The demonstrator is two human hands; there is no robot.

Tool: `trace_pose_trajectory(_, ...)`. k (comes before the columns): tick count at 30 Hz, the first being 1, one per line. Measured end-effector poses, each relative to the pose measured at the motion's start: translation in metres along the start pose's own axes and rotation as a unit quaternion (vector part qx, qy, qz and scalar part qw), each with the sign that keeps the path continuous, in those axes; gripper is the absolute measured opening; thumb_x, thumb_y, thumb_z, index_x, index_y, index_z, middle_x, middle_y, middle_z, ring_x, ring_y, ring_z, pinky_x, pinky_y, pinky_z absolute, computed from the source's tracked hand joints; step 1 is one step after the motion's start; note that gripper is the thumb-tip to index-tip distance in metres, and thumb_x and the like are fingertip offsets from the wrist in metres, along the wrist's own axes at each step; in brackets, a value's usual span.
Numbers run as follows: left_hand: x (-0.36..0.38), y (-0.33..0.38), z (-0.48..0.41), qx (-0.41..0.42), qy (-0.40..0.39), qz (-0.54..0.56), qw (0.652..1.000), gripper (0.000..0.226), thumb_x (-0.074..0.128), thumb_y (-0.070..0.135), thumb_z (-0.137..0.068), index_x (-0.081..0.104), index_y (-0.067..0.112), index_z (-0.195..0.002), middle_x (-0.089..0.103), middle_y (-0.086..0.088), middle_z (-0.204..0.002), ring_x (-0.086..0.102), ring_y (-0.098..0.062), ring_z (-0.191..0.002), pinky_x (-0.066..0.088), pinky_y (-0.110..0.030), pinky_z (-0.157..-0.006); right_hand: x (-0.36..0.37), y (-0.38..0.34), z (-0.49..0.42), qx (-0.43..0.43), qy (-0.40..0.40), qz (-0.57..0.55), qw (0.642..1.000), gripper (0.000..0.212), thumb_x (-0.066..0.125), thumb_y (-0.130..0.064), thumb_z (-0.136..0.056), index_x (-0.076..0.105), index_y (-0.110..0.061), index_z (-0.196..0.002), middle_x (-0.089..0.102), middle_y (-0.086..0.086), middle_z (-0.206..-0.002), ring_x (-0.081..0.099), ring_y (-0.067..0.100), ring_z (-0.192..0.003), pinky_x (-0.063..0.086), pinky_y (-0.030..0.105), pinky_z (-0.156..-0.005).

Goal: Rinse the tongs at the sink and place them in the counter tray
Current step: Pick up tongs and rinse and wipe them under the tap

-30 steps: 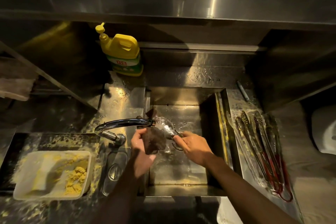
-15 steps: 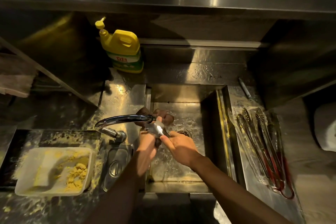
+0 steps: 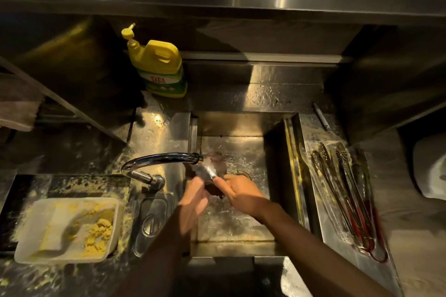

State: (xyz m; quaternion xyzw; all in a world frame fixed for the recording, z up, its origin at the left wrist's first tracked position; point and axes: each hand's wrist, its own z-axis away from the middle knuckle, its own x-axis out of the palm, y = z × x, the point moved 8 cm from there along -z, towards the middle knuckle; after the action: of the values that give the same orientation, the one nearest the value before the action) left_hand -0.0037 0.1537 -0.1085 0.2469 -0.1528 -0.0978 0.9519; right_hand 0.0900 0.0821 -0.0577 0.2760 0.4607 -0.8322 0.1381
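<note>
Slippery tongs under the tap
My right hand [image 3: 239, 191] had its fingers curled round the tongs [image 3: 208, 171] over the sink [image 3: 241, 125], under the tap [image 3: 164, 158]; my left hand [image 3: 193, 198] gripped a dark cloth [image 3: 212, 188] against them. Wet steel could slip before reaching the tray [image 3: 333, 231] at the desk's right edge.

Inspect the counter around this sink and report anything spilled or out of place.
Yellow powder is strewn over the counter left of the sink, well outside the white tub that holds the rest, reaching the faucet. A pen lies on the wet steel beyond the tray.
</note>
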Motion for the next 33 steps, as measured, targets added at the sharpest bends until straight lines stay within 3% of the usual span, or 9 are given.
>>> trace_pose_trajectory(5, 0.014, 0.005, 0.004, 0.01, -0.055, 0.083, 0.995, 0.014, 0.064, 0.026, -0.092, 0.068, 0.015, -0.085, 0.068, -0.006, -0.078, 0.066, -0.013, -0.064, 0.053, -0.033, -0.071, 0.006, 0.006, 0.002, 0.024, -0.029, -0.009, 0.999, 0.065, 0.037, -0.059, -0.101, 0.059, -0.002, -0.077, 0.052, 0.005, -0.066, 0.048, 0.017, -0.059, 0.036, 0.034, -0.059)
trace_pose_trajectory(7, 0.019, 0.005, 0.009, 0.015, -0.039, 0.033, 0.999, 0.021, 0.052, 0.032, -0.1, 0.069, 0.02, -0.105, 0.073, -0.004, -0.1, 0.067, -0.017, -0.083, 0.05, -0.037, -0.084, 0.009, 0.0, 0.001, 0.026, -0.025, -0.022, 0.999, 0.07, 0.034, -0.061, -0.1, 0.058, -0.001, -0.075, 0.051, 0.005, -0.064, 0.046, 0.017, -0.057, 0.037, 0.036, -0.06)
trace_pose_trajectory(10, -0.005, 0.012, -0.006, 0.018, 0.055, -0.152, 0.987, 0.034, 0.049, 0.006, -0.098, 0.054, -0.002, -0.131, 0.059, -0.02, -0.131, 0.057, -0.025, -0.099, 0.051, -0.031, -0.071, 0.002, 0.006, 0.0, 0.028, -0.022, -0.011, 0.999, 0.068, 0.033, -0.064, -0.099, 0.055, -0.007, -0.07, 0.05, 0.006, -0.065, 0.047, 0.017, -0.057, 0.042, 0.039, -0.062)
trace_pose_trajectory(13, -0.02, 0.031, -0.008, 0.081, 0.112, -0.226, 0.964, 0.017, 0.053, 0.008, -0.096, 0.06, 0.005, -0.112, 0.066, -0.018, -0.11, 0.064, -0.031, -0.089, 0.055, -0.034, -0.07, -0.02, 0.014, 0.0, 0.026, 0.007, 0.044, 0.999, 0.066, 0.03, -0.069, -0.097, 0.059, -0.015, -0.073, 0.06, 0.002, -0.073, 0.055, 0.016, -0.066, 0.044, 0.039, -0.066)
trace_pose_trajectory(18, -0.015, 0.017, 0.006, 0.021, -0.005, 0.048, 0.999, 0.036, 0.047, 0.03, -0.1, 0.064, 0.0, -0.111, 0.065, -0.021, -0.11, 0.062, -0.028, -0.097, 0.047, -0.042, -0.094, -0.035, 0.048, 0.011, 0.071, 0.065, 0.064, 0.993, 0.083, 0.017, -0.078, -0.087, 0.062, -0.01, -0.07, 0.059, 0.003, -0.083, 0.059, 0.019, -0.075, 0.038, 0.035, -0.07)
trace_pose_trajectory(21, -0.004, 0.016, 0.017, 0.001, -0.048, 0.055, 0.997, 0.036, 0.042, 0.025, -0.101, 0.065, -0.001, -0.094, 0.069, -0.022, -0.099, 0.062, -0.032, -0.09, 0.047, -0.042, -0.087, -0.013, 0.043, 0.011, 0.077, 0.006, 0.082, 0.994, 0.084, 0.019, -0.076, -0.092, 0.067, -0.012, -0.07, 0.063, 0.004, -0.101, 0.063, 0.023, -0.089, 0.045, 0.038, -0.08)
trace_pose_trajectory(24, 0.013, 0.015, 0.027, 0.001, -0.07, 0.025, 0.997, 0.029, 0.053, 0.024, -0.096, 0.066, -0.002, -0.091, 0.071, -0.019, -0.083, 0.065, -0.033, -0.08, 0.054, -0.042, -0.076, -0.008, 0.024, 0.0, 0.063, 0.012, 0.055, 0.996, 0.067, 0.034, -0.06, -0.101, 0.061, -0.008, -0.068, 0.06, 0.008, -0.081, 0.055, 0.021, -0.071, 0.042, 0.037, -0.07)
trace_pose_trajectory(26, 0.017, 0.013, 0.022, 0.001, -0.082, -0.007, 0.997, 0.046, 0.067, 0.036, -0.085, 0.067, -0.001, -0.111, 0.073, -0.02, -0.103, 0.07, -0.036, -0.096, 0.056, -0.048, -0.087, -0.002, 0.015, -0.007, 0.053, -0.009, 0.058, 0.997, 0.053, 0.044, -0.04, -0.102, 0.048, -0.011, -0.058, 0.049, 0.008, -0.063, 0.046, 0.023, -0.061, 0.037, 0.035, -0.058)
trace_pose_trajectory(33, 0.004, 0.021, 0.013, 0.046, 0.085, 0.069, 0.993, 0.035, 0.081, 0.028, -0.076, 0.065, 0.007, -0.098, 0.071, -0.013, -0.095, 0.07, -0.026, -0.081, 0.057, -0.039, -0.064, -0.013, 0.013, -0.019, 0.041, 0.014, 0.068, 0.997, 0.037, 0.044, -0.039, -0.103, 0.051, -0.016, -0.075, 0.06, 0.011, -0.078, 0.059, 0.029, -0.074, 0.046, 0.039, -0.066)
